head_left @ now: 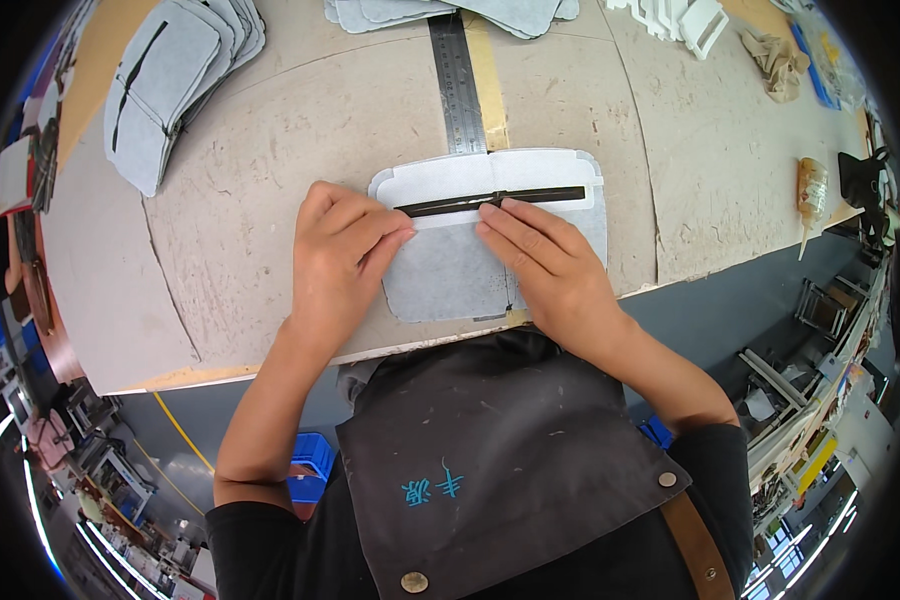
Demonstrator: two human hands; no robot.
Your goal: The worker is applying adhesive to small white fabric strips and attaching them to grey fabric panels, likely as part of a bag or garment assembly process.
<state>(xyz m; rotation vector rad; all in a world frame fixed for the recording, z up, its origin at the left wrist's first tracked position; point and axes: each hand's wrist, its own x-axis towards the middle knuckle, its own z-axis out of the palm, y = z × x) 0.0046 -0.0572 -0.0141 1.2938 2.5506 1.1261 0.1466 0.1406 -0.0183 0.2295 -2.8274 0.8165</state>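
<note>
Head view: pale panel (pixel 440 265) laid along table's (pixel 250 150) near edge, 12 o'clock from apron (pixel 510 420), presumably for easy reach. At its 9 o'clock, left hand (pixel 333 255) placed, fingers curled nearly closed; black strip (pixel 555 195) steadied, seemingly, at mid-length by right hand's (pixel 560 268) bunched fingers. Grip beneath either cannot be told.

Workshop: scuffed workbench (pixel 260 130), steel ruler (pixel 458 95)

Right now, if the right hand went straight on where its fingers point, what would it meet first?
The right hand would likely meet the black strip on the pale panel; whether it already touches is unclear.
</note>
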